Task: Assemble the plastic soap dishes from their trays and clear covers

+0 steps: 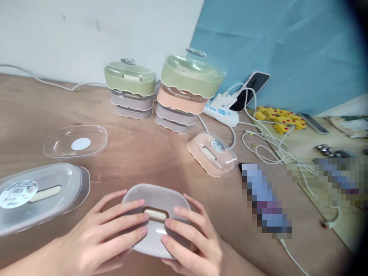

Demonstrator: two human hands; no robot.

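Observation:
A grey oval plastic box with a cream bar in a slot on its top is between my hands, low in the middle of the view. My left hand grips its left side, fingers spread over the top towards the cream bar. From the right, my right hand holds it too, fingertips beside the slot. Both thumbs are mostly hidden. Left of my hands is a similar grey box under a clear cover with a round label. Behind that, a loose clear lid with a white round sticker lies on the table.
Two stacks of oval boxes, a left stack and a right stack, stand near the wall. A peach box sits in front of them. To the right are a power strip, white cables, yellow pieces and a blurred-out phone-like device.

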